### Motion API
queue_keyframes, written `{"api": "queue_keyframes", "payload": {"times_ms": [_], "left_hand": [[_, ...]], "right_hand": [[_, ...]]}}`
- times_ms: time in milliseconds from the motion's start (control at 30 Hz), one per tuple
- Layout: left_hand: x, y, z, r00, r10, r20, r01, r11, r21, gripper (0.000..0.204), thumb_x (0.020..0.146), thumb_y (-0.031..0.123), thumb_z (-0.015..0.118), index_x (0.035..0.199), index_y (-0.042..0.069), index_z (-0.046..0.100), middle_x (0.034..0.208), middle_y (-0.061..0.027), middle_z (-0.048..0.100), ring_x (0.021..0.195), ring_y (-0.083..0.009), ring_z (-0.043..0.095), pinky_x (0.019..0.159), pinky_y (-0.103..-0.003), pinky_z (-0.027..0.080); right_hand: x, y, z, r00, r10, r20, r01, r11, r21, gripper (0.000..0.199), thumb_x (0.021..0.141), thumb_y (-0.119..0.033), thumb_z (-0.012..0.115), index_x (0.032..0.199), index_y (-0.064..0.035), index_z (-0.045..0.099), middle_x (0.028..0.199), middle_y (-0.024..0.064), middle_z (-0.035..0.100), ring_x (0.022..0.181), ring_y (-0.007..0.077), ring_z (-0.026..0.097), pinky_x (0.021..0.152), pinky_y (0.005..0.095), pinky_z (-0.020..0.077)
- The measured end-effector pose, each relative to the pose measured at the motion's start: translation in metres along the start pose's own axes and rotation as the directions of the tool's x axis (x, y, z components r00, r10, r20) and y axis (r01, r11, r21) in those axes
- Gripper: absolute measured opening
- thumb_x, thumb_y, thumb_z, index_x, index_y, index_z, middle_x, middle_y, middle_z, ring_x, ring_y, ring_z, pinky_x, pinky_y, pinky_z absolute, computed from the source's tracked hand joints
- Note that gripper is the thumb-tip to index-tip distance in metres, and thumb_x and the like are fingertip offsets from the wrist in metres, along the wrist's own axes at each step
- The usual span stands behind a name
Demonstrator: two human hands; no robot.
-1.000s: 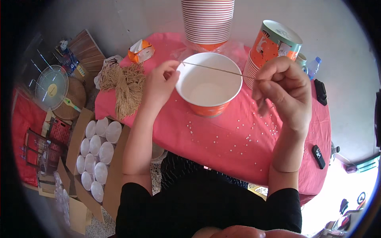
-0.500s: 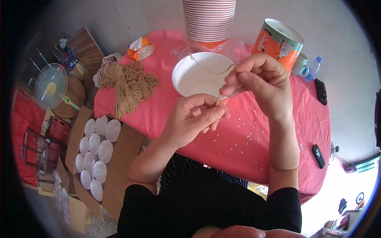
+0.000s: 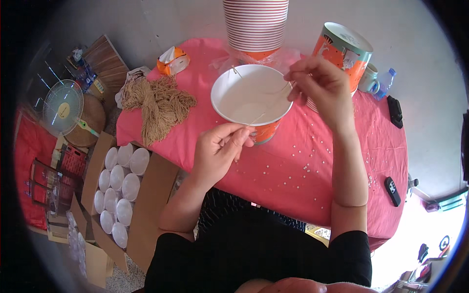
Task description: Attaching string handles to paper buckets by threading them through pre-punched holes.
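A paper bucket (image 3: 267, 132), white inside and orange outside, stands upright in front of me. A thin tan cord (image 3: 236, 72) shows at its far rim. My left hand (image 3: 219, 151) is at the near rim, thumb and forefinger pinched on a piece of thin cord whose tip points up over the bucket. Above the bucket's right rim, my right hand (image 3: 322, 93) pinches cord too, and a thin curve of it hangs over the opening. Motion blur hides whether both hands hold the same length.
A tall stack of buckets (image 3: 255, 29) stands behind; an upturned bucket (image 3: 342, 53) is at right. Tan cords (image 3: 163, 107) lie left on the pink tablecloth (image 3: 244, 176), small white bits at right. A carton (image 3: 146, 210) of clear cups (image 3: 116, 176) sits below left.
My hands have moved apart: the left down and left, the right slightly up. The cord between them and the bucket rim hangs differently. The bucket stays put.
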State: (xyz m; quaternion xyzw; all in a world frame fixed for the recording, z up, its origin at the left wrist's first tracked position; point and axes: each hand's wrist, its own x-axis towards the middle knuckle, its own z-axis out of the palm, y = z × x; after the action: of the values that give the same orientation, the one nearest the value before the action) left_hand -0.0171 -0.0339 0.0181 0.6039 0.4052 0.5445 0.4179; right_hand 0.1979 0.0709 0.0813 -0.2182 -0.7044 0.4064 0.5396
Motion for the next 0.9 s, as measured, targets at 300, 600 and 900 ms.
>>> {"api": "queue_keyframes", "payload": {"times_ms": [300, 600, 900], "left_hand": [[0.006, 0.004, 0.004, 0.987, 0.157, -0.035, -0.150, 0.978, 0.147, 0.018, 0.098, 0.013, 0.058, 0.097, -0.003, 0.066, 0.071, -0.0020, 0.062, 0.063, -0.0054, 0.054, 0.055, -0.021, 0.042], [0.016, 0.014, 0.011, 0.966, 0.251, -0.052, -0.229, 0.936, 0.268, 0.011, 0.094, 0.008, 0.062, 0.094, -0.003, 0.066, 0.075, -0.0060, 0.064, 0.064, -0.0076, 0.057, 0.056, -0.023, 0.044], [0.019, 0.001, 0.015, 0.844, 0.537, -0.002, -0.414, 0.654, 0.633, 0.012, 0.084, 0.006, 0.069, 0.096, 0.002, 0.067, 0.091, -0.0085, 0.066, 0.067, -0.0203, 0.066, 0.056, -0.031, 0.052]], "right_hand": [[-0.021, -0.037, 0.027, 0.888, 0.279, 0.366, -0.225, 0.957, -0.185, 0.039, 0.086, 0.008, 0.059, 0.124, -0.0003, 0.056, 0.114, 0.0074, 0.065, 0.066, 0.0079, 0.062, 0.057, 0.0208, 0.0498], [-0.019, -0.024, 0.028, 0.905, 0.151, 0.399, 0.027, 0.913, -0.406, 0.010, 0.085, 0.002, 0.066, 0.095, 0.0001, 0.067, 0.085, 0.0020, 0.066, 0.073, 0.0079, 0.061, 0.063, 0.0226, 0.0483], [-0.009, -0.009, 0.006, 0.945, 0.002, 0.327, 0.141, 0.900, -0.412, 0.008, 0.079, -0.005, 0.067, 0.087, -0.0033, 0.068, 0.069, 0.0088, 0.062, 0.059, 0.0170, 0.057, 0.056, 0.0301, 0.0452]]}}
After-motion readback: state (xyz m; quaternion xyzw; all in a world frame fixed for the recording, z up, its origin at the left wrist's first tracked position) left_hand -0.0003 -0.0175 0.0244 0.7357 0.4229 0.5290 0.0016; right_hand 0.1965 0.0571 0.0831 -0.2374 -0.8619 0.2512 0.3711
